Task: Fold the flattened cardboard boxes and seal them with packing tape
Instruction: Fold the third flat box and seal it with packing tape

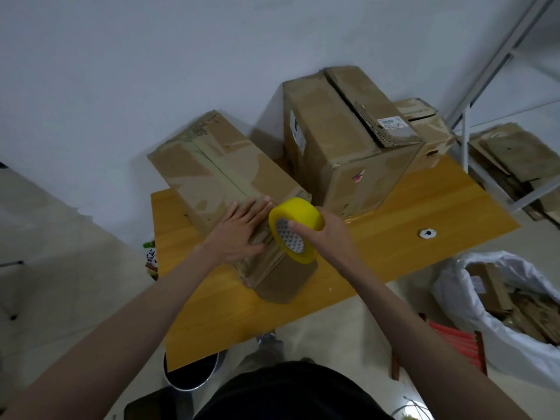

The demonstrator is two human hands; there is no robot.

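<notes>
A long folded cardboard box [218, 174] lies on the wooden table [394, 237], its near end toward me. My left hand [242, 231] presses flat on the box's top near that end, fingers straight. My right hand [324, 231] grips a yellow roll of packing tape [295, 230], thumb across the core, held against the box's near top edge. Brown tape runs down the box's near end face.
A bigger closed box [342, 147] stands at the back of the table, a smaller one [430, 128] behind it. A white bag of cardboard scraps [497, 322] sits on the floor at right. Flattened cardboard [515, 156] lies on a metal rack. A round bin [191, 374] stands under the table's near edge.
</notes>
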